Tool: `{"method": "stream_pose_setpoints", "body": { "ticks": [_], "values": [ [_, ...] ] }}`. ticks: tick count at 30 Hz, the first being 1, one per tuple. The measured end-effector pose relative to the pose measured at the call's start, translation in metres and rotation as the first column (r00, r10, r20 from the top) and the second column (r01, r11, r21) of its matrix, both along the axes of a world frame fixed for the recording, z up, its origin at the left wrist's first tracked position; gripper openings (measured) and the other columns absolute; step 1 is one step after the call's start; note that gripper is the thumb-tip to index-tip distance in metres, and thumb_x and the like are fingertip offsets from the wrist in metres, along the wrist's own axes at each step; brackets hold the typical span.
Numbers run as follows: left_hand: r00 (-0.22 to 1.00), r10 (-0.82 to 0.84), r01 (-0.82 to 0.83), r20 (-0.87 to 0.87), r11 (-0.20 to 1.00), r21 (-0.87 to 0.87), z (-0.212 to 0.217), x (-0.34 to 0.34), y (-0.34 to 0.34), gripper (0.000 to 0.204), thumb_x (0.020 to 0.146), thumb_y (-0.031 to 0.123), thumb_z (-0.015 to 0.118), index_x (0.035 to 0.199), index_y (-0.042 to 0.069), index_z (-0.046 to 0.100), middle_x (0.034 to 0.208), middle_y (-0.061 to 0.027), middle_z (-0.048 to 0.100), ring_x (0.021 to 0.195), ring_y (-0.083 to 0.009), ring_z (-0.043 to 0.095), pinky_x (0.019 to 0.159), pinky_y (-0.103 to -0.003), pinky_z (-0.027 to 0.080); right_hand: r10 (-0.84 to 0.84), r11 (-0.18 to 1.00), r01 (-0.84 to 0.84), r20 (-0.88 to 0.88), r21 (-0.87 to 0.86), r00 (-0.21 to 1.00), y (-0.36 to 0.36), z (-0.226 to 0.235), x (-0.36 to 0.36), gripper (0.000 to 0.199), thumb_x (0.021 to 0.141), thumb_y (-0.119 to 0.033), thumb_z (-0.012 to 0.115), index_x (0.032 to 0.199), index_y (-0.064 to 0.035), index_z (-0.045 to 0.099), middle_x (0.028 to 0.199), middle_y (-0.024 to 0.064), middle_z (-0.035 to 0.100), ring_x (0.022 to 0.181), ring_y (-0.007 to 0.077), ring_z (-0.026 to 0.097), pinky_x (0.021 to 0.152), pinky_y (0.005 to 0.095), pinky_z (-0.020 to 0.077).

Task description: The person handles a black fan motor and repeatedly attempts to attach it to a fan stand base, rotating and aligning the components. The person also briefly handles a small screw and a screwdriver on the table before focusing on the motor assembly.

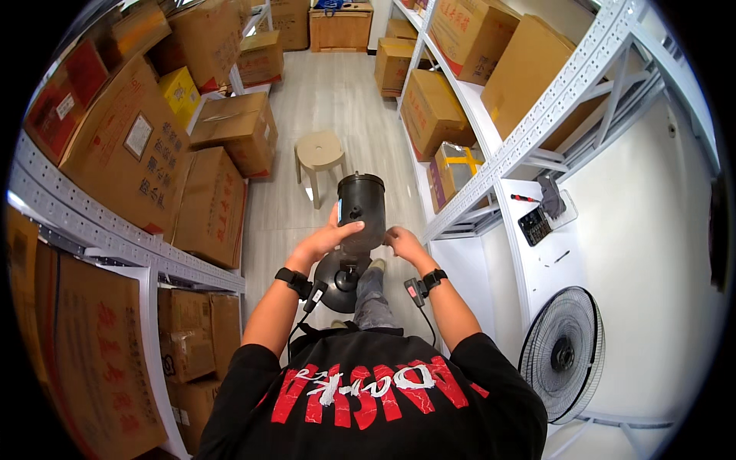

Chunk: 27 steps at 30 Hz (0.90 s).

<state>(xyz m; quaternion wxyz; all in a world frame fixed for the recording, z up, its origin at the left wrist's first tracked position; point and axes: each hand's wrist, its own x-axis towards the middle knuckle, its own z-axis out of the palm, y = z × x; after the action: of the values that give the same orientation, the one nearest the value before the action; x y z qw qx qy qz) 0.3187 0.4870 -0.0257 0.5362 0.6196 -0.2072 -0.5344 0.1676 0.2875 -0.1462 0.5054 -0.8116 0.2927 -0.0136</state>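
Observation:
A black cylindrical fan motor housing stands in front of me, tilted slightly, with a small knob on its side. Below it, a round black stand base rests near my feet. My left hand grips the housing from its left, the thumb lying across its front. At the housing's lower right is my right hand, its fingers curled in; their tips are partly hidden, so what they hold, if anything, does not show. Each wrist wears a black strap with a small cabled device.
A beige plastic stool stands beyond the housing. Cardboard boxes fill shelves on both sides. On the right shelf lie a fan grille, a red-and-black screwdriver, a black tray of small parts and a grey cloth.

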Motion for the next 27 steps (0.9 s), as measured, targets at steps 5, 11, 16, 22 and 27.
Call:
{"method": "stream_pose_setpoints", "body": {
  "ticks": [5, 11, 16, 22, 27],
  "values": [
    [0.996, 0.020, -0.016, 0.088, 0.998, -0.053, -0.009, 0.003, -0.001, 0.120, 0.074, 0.053, 0.077, 0.154, 0.010, 0.000, 0.147, -0.0227, 0.035, 0.138, -0.0329, 0.036, 0.112, -0.043, 0.031, 0.142, 0.946, -0.104, 0.104, -0.307, 0.984, 0.011, 0.025, -0.007, 0.022, 0.083, -0.021, 0.071, 0.095, -0.0029, 0.069, 0.090, 0.0132, 0.071, 0.074, 0.0284, 0.066, 0.068, 0.0362, 0.0507],
    [0.998, 0.021, -0.019, 0.065, 0.999, -0.031, -0.007, 0.000, 0.001, 0.118, 0.074, 0.052, 0.077, 0.154, 0.010, 0.001, 0.147, -0.0226, 0.034, 0.138, -0.0321, 0.036, 0.112, -0.042, 0.030, 0.044, 0.970, -0.039, 0.015, -0.239, 0.999, 0.014, -0.013, -0.002, 0.030, 0.093, -0.027, 0.058, 0.093, 0.0018, 0.067, 0.084, 0.0178, 0.068, 0.075, 0.0322, 0.066, 0.070, 0.0387, 0.0508],
    [0.997, 0.030, -0.027, 0.069, 0.999, -0.044, -0.006, -0.002, 0.001, 0.117, 0.074, 0.051, 0.077, 0.154, 0.011, 0.002, 0.148, -0.0217, 0.034, 0.138, -0.0323, 0.035, 0.112, -0.044, 0.029, -0.022, 0.945, 0.036, -0.046, 0.326, 0.999, -0.005, -0.013, 0.004, 0.027, 0.094, -0.025, 0.053, 0.096, -0.0003, 0.064, 0.080, 0.0098, 0.066, 0.062, 0.0193, 0.059, 0.054, 0.0315, 0.0462],
    [0.994, -0.006, 0.002, 0.111, 0.999, 0.038, -0.021, 0.004, 0.001, 0.121, 0.071, 0.063, 0.073, 0.155, 0.018, -0.001, 0.151, -0.0196, 0.031, 0.139, -0.0351, 0.033, 0.108, -0.054, 0.029, 0.156, 0.931, -0.076, 0.200, -0.358, 0.967, 0.018, 0.019, -0.010, 0.025, 0.089, -0.024, 0.064, 0.093, 0.0006, 0.065, 0.078, 0.0110, 0.065, 0.062, 0.0186, 0.059, 0.061, 0.0335, 0.0478],
    [0.992, -0.056, 0.044, 0.117, 0.994, 0.104, -0.023, 0.002, -0.004, 0.119, 0.071, 0.070, 0.067, 0.154, 0.027, -0.006, 0.156, -0.0182, 0.024, 0.140, -0.0440, 0.028, 0.103, -0.066, 0.025, -0.061, 0.946, 0.056, 0.006, 0.321, 0.998, 0.006, -0.021, 0.000, 0.041, 0.099, -0.030, 0.049, 0.087, 0.0053, 0.066, 0.069, 0.0137, 0.064, 0.059, 0.0212, 0.059, 0.060, 0.0344, 0.0466]
  ]
}}
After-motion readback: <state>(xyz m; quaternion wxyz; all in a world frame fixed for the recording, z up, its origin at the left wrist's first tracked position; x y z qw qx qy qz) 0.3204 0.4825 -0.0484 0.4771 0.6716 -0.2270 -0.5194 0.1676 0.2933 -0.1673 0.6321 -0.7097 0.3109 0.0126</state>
